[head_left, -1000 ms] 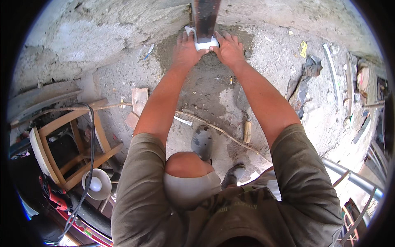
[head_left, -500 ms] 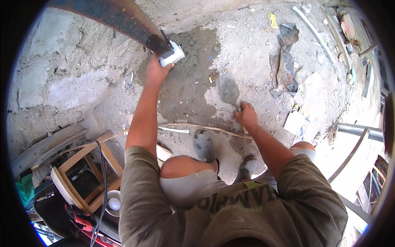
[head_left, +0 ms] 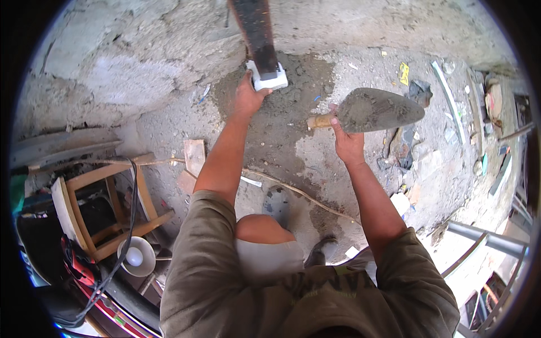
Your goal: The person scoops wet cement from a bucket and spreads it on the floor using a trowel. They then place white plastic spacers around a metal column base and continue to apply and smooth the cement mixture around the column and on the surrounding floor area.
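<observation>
A rusty metal post (head_left: 255, 31) comes down from the top of the view, and its foot meets a white block (head_left: 279, 82). My left hand (head_left: 248, 100) is closed on the near left side of this block, thumb along its front edge. Damp grey mortar (head_left: 290, 102) spreads on the ground around and below it. My right hand (head_left: 350, 146) grips a trowel (head_left: 382, 110) near the wooden handle. The trowel's broad, mortar-smeared blade points right, raised above the ground. Some of the right fingers are hidden behind the trowel.
A rough concrete wall (head_left: 107, 73) rises at left and along the back. A wooden frame (head_left: 70, 211), a light bulb in a white fitting (head_left: 138, 256) and cables lie lower left. A thin stick (head_left: 298, 191) crosses the ground before my feet. Debris and metal bars (head_left: 490, 239) line the right.
My right hand has lifted the trowel off the ground and swung its blade to the right. My left hand stays on the white block. The whole view has shifted.
</observation>
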A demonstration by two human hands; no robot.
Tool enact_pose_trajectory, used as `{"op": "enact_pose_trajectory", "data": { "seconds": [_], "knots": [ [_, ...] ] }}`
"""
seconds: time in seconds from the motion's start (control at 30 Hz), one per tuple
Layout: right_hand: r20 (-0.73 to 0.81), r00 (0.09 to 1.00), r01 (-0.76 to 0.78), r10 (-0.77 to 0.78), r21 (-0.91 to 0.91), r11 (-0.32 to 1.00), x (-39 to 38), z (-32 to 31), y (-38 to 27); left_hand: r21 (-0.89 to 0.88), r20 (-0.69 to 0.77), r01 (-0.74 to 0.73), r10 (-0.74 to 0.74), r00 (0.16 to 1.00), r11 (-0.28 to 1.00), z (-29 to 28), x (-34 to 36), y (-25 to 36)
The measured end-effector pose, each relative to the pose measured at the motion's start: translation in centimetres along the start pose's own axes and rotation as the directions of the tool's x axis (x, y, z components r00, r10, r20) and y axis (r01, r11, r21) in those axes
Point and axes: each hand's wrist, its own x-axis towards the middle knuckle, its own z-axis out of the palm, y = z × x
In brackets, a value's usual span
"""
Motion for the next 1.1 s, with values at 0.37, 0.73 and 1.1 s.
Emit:
{"op": "enact_pose_trajectory", "data": {
  "seconds": [0.37, 0.73, 1.1],
  "knots": [
    [0.371, 0.868, 0.302, -0.33, 0.131, 0.944, 8.2, 10.3, -11.0, -0.55, -0.114, -0.001, -0.074, 0.991, 0.835, 5.5, 0.4, -8.1],
    [0.332, 0.723, 0.669, -0.606, -0.116, 0.734, 13.0, 18.8, -14.5, -0.624, -0.135, -0.133, 0.061, 0.989, 0.77, 6.7, 0.5, -8.6],
    [0.357, 0.855, 0.486, -0.375, -0.302, 0.82, 14.8, 20.3, -12.3, -0.483, -0.187, -0.164, 0.082, 0.979, 0.86, 5.6, 1.1, -7.7]
  ]
}}
